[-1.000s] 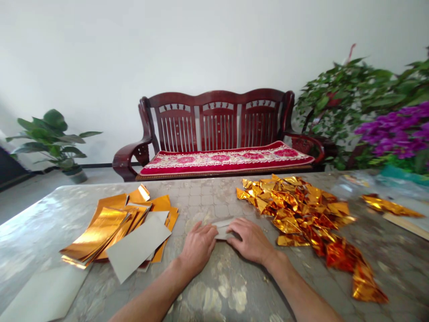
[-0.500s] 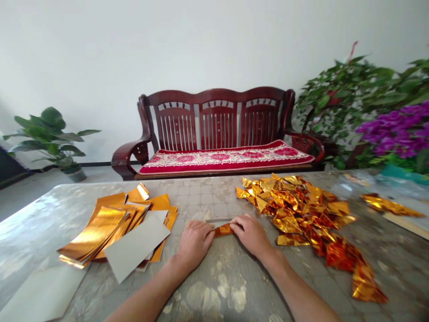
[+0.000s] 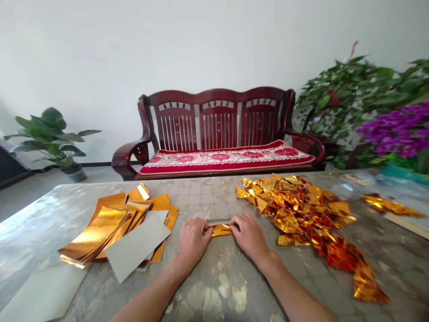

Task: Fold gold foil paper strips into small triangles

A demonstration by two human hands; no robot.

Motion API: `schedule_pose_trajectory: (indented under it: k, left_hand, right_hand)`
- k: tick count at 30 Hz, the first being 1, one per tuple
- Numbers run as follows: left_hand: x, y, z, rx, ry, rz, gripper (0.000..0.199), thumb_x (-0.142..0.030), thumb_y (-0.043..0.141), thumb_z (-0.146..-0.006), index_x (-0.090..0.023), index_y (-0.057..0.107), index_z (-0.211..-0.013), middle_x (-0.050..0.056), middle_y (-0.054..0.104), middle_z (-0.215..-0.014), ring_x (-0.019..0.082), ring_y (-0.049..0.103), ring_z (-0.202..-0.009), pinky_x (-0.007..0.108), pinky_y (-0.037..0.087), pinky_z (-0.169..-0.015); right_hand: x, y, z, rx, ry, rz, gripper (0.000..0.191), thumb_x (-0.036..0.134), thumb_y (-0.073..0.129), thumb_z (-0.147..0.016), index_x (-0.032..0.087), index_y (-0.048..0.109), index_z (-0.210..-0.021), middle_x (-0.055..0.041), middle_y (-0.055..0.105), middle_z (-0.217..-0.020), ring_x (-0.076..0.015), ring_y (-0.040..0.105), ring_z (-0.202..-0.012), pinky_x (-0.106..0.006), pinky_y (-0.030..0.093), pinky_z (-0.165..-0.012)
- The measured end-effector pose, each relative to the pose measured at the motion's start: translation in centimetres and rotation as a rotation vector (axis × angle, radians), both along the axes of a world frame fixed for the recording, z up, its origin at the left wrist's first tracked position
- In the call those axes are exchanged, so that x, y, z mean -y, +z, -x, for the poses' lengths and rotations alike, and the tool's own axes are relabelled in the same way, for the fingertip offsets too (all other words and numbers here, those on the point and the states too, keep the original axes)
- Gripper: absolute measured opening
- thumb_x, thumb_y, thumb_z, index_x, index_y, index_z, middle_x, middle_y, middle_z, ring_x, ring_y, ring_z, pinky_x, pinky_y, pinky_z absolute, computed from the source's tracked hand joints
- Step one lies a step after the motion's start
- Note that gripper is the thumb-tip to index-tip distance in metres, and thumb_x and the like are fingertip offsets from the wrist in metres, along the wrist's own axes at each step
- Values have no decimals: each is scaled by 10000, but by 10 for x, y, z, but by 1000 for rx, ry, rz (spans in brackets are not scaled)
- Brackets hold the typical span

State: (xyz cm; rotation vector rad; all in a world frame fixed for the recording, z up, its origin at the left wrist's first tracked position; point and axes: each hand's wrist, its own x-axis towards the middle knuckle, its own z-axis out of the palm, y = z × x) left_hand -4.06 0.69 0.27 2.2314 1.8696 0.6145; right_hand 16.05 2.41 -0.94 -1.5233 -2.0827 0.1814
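Observation:
A narrow folded strip of gold foil paper spans the gap between my hands, just above or on the table. My left hand pinches its left end between thumb and fingers. The right end is gripped by my right hand in the same way; the fingertips partly hide both ends. To the left lies a loose stack of gold foil sheets, with a pale sheet face down on top. A heap of folded gold foil pieces spreads to the right of my right hand.
Patterned table under everything. Another pale sheet lies at the near left. At the far right are clear plastic wrapping and a single folded foil piece. Beyond the table stand a wooden bench and potted plants.
The foil strip now looks brighter and more creased, its surface turned in the light. Both hands have shifted very slightly and keep hold of its ends.

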Motion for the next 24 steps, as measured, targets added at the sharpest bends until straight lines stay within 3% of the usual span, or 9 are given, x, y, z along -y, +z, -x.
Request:
schedule_pose_trajectory:
  k: [24]
  left_hand:
    - [-2,-3,-3,-59,138,76,278,-387,510,-935,-203,642,-773,25,654,-896,168,618,-811,267,353,-666]
  right_hand:
    - [-1,-6,4,64,-22,-19,148,117,512,-883,224,571,-800,-31,639,-877,-206,537,-884,-289,355,-772]
